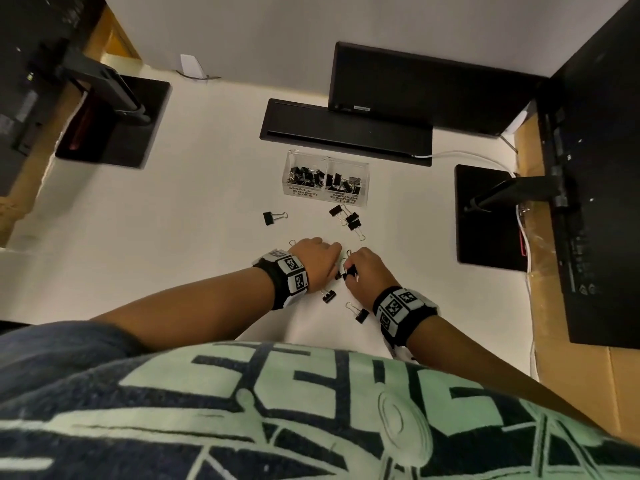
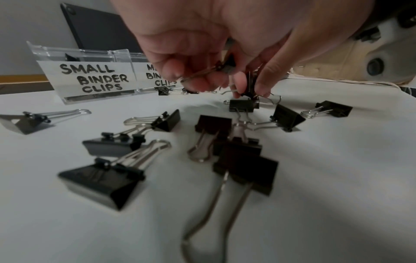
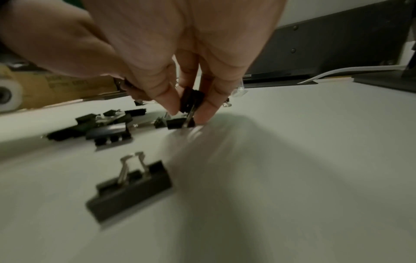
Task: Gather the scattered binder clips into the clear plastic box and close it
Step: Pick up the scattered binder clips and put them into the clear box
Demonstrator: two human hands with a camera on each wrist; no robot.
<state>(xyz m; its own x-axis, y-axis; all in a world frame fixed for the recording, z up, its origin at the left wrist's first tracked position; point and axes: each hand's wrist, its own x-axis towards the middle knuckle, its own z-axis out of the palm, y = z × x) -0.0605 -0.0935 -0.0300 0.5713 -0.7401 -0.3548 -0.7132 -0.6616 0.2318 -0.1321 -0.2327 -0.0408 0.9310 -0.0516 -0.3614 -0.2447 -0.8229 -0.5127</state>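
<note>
Loose binder clips (image 1: 350, 220) lie scattered on the white table (image 1: 207, 244) around and just beyond both hands, and the clear plastic box (image 1: 326, 177), lid open and both compartments holding clips, sits farther out past the fingertips. The left hand (image 1: 317, 263) curls its fingers round a gathered clip (image 2: 225, 65), while the right hand (image 1: 365, 271) pinches an upright clip (image 3: 191, 101) between fingertips, the two hands almost touching

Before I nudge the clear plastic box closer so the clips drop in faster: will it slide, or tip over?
The clear plastic box would probably slide rather than tip: it looks low and wide, sitting flat on the smooth white table. Both compartments already hold binder clips, which likely steadies it. Its walls look rigid, so a push low on a side should move it whole.
</note>
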